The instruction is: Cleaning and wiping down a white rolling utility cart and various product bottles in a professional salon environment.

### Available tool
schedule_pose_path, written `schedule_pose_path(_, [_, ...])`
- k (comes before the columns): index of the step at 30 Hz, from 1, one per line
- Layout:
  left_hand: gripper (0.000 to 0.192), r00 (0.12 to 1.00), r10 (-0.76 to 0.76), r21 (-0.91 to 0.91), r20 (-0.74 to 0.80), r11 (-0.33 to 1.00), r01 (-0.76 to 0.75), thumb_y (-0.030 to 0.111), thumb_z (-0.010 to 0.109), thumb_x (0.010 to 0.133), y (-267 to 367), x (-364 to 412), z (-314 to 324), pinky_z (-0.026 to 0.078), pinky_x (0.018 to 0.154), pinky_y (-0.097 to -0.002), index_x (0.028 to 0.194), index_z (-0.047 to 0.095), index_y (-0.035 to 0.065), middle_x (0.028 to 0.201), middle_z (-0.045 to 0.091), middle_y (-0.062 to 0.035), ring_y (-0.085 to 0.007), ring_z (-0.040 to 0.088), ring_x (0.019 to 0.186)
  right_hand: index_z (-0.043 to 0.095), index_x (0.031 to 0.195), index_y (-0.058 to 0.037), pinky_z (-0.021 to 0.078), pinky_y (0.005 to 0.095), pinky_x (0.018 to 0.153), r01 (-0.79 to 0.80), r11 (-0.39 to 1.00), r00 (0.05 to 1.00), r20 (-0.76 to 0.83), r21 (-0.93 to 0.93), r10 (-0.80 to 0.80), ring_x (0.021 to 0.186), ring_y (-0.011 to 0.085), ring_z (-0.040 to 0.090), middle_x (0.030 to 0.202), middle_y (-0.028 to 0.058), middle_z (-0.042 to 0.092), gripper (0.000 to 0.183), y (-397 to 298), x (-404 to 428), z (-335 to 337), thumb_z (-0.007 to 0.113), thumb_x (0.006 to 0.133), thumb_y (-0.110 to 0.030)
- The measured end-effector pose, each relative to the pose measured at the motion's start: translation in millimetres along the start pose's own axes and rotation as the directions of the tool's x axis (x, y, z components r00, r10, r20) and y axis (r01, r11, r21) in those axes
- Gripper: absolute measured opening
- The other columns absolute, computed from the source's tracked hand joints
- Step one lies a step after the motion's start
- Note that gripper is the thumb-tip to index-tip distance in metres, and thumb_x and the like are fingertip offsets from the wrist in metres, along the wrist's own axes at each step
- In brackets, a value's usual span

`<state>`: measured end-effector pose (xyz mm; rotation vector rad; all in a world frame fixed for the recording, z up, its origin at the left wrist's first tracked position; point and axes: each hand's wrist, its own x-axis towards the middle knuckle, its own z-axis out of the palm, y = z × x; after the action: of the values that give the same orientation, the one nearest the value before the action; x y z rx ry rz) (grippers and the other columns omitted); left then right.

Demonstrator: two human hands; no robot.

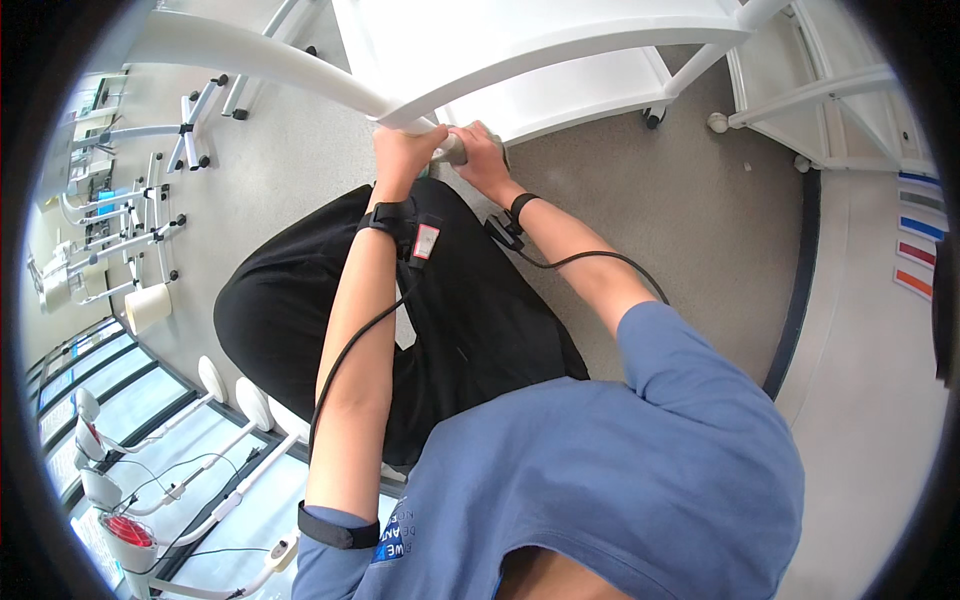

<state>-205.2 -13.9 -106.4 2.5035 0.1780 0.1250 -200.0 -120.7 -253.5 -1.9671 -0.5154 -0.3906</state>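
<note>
A white shelf cart [517,56] stands in front of my bent knees. My left hand [405,156] is wrapped around the lower end of its near white leg [379,97], just below the upper shelf's corner. Close beside it, my right hand [482,159] closes on a grey-beige thing [453,150] at the foot of that leg. Fingers cover most of this thing, so I cannot tell whether it is a cloth or part of a caster. Straps with small devices and black cables sit on both wrists.
Another white wheeled frame [832,101] stands at the right, near the wall [862,315]. Wheeled stand bases [186,129] are on the floor at the left. A cream bin [148,307] and several lamp stands, one with a red lamp [129,529], stand by the windows.
</note>
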Motion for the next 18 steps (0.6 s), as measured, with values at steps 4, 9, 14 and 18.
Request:
schedule_pose_path(4, [0.028,0.999,0.029,-0.023,-0.034,0.999,-0.030,0.022,0.074,0.064,-4,-1,-2,0.048,0.063,-0.0315,0.075,0.061,0.0003,0.069,0.063,-0.0103,-0.0187,0.062,0.066,0.058,0.099,-0.0092,0.0474,0.0401,0.077,-0.053,0.994,0.994,0.097,0.096,0.044,0.088,0.0303,0.058,0.090,0.0106,0.061,0.044,-1,6,-3,0.069,0.057,-0.002])
schedule_pose_path(9, [0.028,1.000,-0.001,-0.057,-0.007,0.998,0.000,0.022,0.074,0.064,-1,-4,-2,0.048,0.061,-0.0303,0.075,0.059,0.0008,0.068,0.062,-0.0081,-0.0162,0.060,0.064,0.060,0.095,-0.0116,0.0490,0.0404,0.072,-0.093,0.989,0.944,0.326,0.111,0.052,0.082,0.0305,0.060,0.087,0.0112,0.063,0.042,9,24,-16,0.069,0.054,-0.004])
schedule_pose_path(14, [0.028,0.999,-0.031,-0.082,0.040,0.996,0.035,0.022,0.075,0.064,2,-3,4,0.047,0.059,-0.0300,0.074,0.059,0.0014,0.067,0.061,-0.0078,-0.0152,0.059,0.063,0.058,0.102,-0.0134,0.0495,0.0378,0.076,-0.121,0.986,0.798,0.602,0.112,0.029,0.088,0.0306,0.061,0.089,0.0124,0.064,0.049,16,43,-24,0.069,0.055,-0.006])
schedule_pose_path(18, [0.028,1.000,0.002,0.030,-0.014,1.000,-0.001,0.024,0.073,0.066,-13,1,-4,0.047,0.060,-0.0299,0.076,0.061,0.0011,0.069,0.063,-0.0090,-0.0158,0.061,0.064,0.057,0.104,-0.0140,0.0500,0.0373,0.076,-0.107,0.991,0.856,0.515,0.075,0.053,0.087,0.0292,0.061,0.091,0.0117,0.064,0.045,-5,38,-18,0.068,0.061,-0.005])
